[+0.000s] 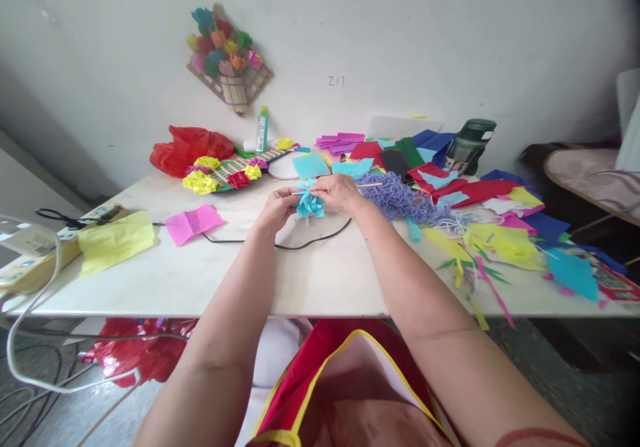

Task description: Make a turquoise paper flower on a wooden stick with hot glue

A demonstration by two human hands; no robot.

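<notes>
Between my two hands, just above the middle of the table, is a light blue paper flower (310, 206) with folded, pointed petals. My left hand (279, 206) pinches its left side. From the right, my right hand (336, 192) grips the upper part of the flower, and a thin wooden stick (369, 185) pokes out to the right behind that hand. Light blue paper squares (311, 166) lie just beyond the hands. Right beside my right hand sits a tangled heap of purple yarn (395, 197).
A white table (240, 277) carries a pink sheet (194, 224), a yellow sheet (117, 240), a power strip (45, 264) and a black cable (300, 247). Behind stand a glue bottle (261, 130), a flower-decorated board (235, 175) and a dark bottle (470, 144). Coloured paper scraps (505, 244) cover the right side.
</notes>
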